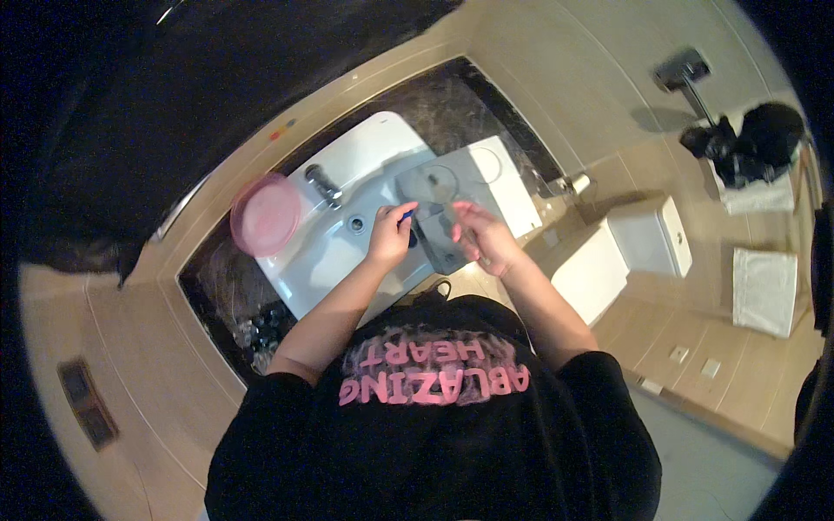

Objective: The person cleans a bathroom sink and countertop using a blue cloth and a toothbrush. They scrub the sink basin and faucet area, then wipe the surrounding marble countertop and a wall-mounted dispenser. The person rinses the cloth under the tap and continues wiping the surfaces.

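In front of me is a white washbasin point(313, 262) with a chrome tap point(323, 185) and a round drain point(356, 225). A flat panel point(519, 207) with round outlines lies across the basin's right side; shadow makes much of it grey. My left hand point(389, 239) is over the basin, its fingers closed on a small blue object point(408, 214) mostly hidden by them. My right hand point(487, 239) is above the panel with fingers curled and blurred. Something thin and pale seems to lie along its palm, but blur hides whether it is held.
A pink plastic basin point(267, 215) sits left of the tap on the dark stone counter point(420, 98). Dark and clear items point(267, 329) crowd the front left corner. Right of me are a white toilet point(589, 273), a toilet paper holder point(570, 185) and a hanging white towel point(765, 290).
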